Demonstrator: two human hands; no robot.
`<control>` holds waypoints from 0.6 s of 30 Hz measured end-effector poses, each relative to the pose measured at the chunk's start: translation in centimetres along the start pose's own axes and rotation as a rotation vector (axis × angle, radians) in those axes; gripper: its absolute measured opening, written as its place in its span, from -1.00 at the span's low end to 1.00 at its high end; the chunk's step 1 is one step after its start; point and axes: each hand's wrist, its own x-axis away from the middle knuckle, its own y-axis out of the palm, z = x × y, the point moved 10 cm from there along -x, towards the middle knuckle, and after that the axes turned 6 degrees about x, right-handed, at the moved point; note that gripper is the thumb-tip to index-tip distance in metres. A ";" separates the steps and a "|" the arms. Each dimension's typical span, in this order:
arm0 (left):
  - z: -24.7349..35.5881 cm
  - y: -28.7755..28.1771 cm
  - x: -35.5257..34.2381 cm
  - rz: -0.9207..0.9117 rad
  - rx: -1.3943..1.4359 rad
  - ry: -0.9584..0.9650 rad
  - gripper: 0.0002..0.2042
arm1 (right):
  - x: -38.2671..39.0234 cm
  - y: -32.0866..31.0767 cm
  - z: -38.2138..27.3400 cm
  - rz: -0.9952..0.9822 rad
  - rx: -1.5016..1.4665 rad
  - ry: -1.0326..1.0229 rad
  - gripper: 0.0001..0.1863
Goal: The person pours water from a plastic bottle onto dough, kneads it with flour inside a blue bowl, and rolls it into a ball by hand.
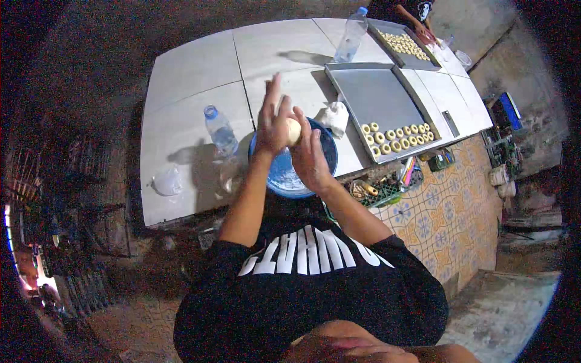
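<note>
Between my two palms sits a pale round dough ball. Upright and with fingers stretched out, my left hand presses on its left side. My right hand bears on it from the right, fingers tilted up. Both are above a blue basin at the table's near edge, whose inside has whitish smears; my hands hide part of it. Just right of the basin lies a white plastic bag, its contents hidden.
A metal tray with several dough rings along its near side lies to the right; a fuller tray is beyond. Bottles and a small clear bag stand about. Another person's hand is at the far right.
</note>
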 end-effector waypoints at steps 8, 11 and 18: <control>4.4 4.1 3.8 -0.220 0.293 0.053 -0.19 | -4.1 -3.5 -4.6 0.164 0.199 -0.123 -0.16; 5.3 0.9 2.6 -0.082 0.283 0.052 -0.20 | -2.1 -0.5 -0.4 -0.044 0.281 0.005 -0.08; -1.9 1.5 4.6 -0.058 0.452 -0.118 -0.29 | -1.1 1.0 -5.0 0.025 0.138 -0.260 -0.22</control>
